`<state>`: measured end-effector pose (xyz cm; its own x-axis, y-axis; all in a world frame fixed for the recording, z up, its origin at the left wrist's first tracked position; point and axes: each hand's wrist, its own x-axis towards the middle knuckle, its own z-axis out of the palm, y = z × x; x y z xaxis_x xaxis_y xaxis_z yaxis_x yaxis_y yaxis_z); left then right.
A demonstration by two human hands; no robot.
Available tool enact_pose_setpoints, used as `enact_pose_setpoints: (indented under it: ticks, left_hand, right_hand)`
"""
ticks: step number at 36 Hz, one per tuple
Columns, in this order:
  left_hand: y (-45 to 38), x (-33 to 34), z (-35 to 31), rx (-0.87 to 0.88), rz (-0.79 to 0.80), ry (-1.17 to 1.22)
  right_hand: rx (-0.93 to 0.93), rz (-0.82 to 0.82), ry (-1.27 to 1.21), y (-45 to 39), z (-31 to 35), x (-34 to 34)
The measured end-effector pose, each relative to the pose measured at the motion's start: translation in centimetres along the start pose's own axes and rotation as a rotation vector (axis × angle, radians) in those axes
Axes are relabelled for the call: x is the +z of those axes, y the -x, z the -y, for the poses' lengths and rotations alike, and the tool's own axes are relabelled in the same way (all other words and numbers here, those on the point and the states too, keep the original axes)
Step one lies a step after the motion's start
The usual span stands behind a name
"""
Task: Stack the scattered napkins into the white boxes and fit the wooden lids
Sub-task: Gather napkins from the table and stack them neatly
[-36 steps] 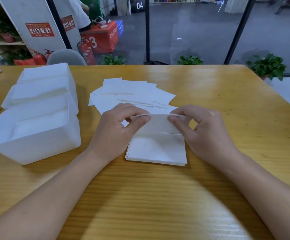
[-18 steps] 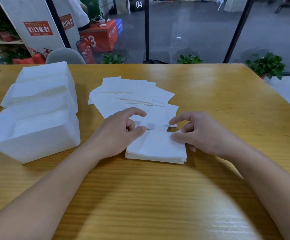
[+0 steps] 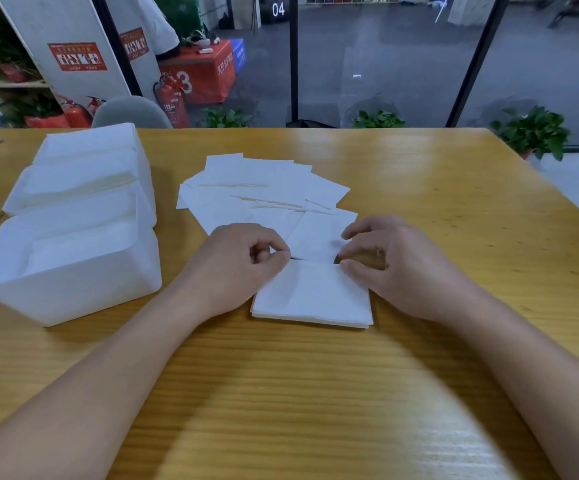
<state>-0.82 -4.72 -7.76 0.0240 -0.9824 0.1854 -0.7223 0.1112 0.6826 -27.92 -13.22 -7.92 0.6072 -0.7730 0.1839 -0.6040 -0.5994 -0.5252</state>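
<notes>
A neat stack of white napkins (image 3: 314, 296) lies flat at frame centre. Beyond it, loose napkins (image 3: 264, 192) fan out overlapping. Two open white boxes (image 3: 73, 237) at left hold napkins, one behind the other.

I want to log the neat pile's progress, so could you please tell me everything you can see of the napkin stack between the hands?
The napkin stack is a squared pile of white paper napkins, several layers showing at its near edge. It lies flat on the wooden table, just in front of the scattered napkins and right of the nearest white box. The left hand rests on its far left corner, and the right hand touches its far right corner with its thumb.
</notes>
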Motion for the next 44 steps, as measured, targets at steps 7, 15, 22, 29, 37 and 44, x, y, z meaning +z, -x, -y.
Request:
enact_pose_setpoints:
  ticks: [7, 15, 22, 29, 37, 44]
  left_hand:
    - [0.0, 0.5, 0.5, -0.006, 0.041, 0.001]
    - [0.0, 0.4, 0.4, -0.018, 0.045, -0.014]
    - [0.0, 0.4, 0.3, -0.041, -0.001, 0.025]
    - [-0.1, 0.8, 0.0, -0.051, -0.067, 0.044]
    - [-0.1, 0.4, -1.0, -0.059, -0.161, 0.231]
    - [-0.2, 0.5, -0.3, -0.045, -0.169, 0.276]
  right_hand:
    - [-0.07, 0.074, 0.066, 0.1, -0.1, 0.1]
    - [-0.088, 0.09, 0.012, 0.3, 0.2, 0.2]
    - [-0.04, 0.039, -0.083, 0.3, 0.7, 0.1]
    - [-0.056, -0.033, -0.19, 0.7, 1.7, 0.0]
    - [-0.221, -0.006, -0.228, 1.1, 2.4, 0.0]
    - [-0.245, -0.026, -0.235, 1.0, 2.2, 0.1]
